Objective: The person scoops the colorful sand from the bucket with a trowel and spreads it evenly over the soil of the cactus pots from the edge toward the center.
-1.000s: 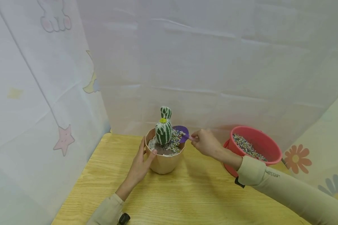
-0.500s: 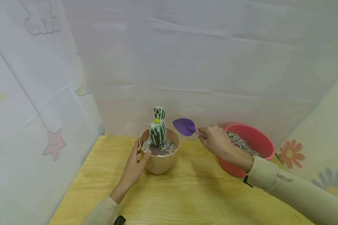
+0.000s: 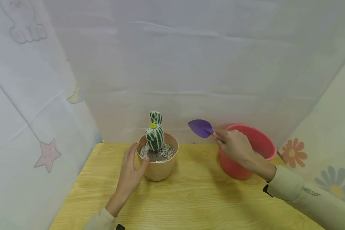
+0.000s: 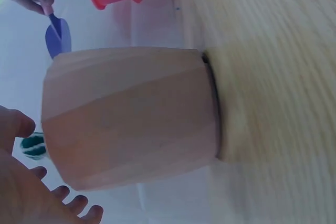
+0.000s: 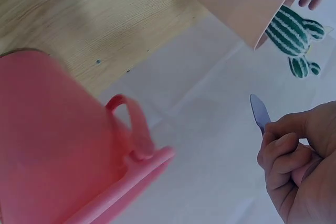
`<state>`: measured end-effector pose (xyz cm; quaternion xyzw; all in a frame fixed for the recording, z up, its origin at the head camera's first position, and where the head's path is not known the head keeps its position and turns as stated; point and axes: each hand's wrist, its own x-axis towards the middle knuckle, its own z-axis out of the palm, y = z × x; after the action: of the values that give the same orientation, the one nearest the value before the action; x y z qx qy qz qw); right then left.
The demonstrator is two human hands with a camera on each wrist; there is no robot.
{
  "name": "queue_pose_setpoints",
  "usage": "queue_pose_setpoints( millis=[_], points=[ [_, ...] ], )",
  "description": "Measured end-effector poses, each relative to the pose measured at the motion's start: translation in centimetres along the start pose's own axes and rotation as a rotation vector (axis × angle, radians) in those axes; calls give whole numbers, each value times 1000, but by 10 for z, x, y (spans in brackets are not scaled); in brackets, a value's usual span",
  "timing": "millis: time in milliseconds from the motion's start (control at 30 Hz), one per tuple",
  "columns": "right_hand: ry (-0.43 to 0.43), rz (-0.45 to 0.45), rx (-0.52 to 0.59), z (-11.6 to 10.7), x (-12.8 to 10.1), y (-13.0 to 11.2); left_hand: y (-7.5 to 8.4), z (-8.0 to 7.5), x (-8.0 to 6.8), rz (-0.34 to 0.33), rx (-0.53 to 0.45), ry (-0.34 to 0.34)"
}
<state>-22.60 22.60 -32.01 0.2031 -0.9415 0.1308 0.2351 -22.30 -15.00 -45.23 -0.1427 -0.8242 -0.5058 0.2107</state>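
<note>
The left hand (image 3: 131,171) rests open against the pot (image 3: 158,166). The right hand (image 3: 235,146) grips a purple scoop (image 3: 201,128) beside the red bucket (image 3: 241,166).

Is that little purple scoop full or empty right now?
Empty: the purple scoop, held by the right hand, shows a bare blade with no pebbles on it.

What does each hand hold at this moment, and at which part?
The right hand pinches the purple scoop at its pink handle end, the blade free. The left hand holds nothing; its relaxed fingers rest against the side of the beige pot.
</note>
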Motion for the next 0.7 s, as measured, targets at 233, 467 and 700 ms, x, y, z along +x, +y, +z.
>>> queue_pose_setpoints(
  millis=[233, 467, 700],
  points=[
    [14, 1, -34, -13, -13, 23, 27, -1, 0, 112, -13, 81],
    [50, -9, -95, -23, -25, 44, 47, 8, 2, 223, -21, 93],
    [61, 9, -78, -23, -43, 71, 69, 23, 5, 296, -51, 23]
  ],
)
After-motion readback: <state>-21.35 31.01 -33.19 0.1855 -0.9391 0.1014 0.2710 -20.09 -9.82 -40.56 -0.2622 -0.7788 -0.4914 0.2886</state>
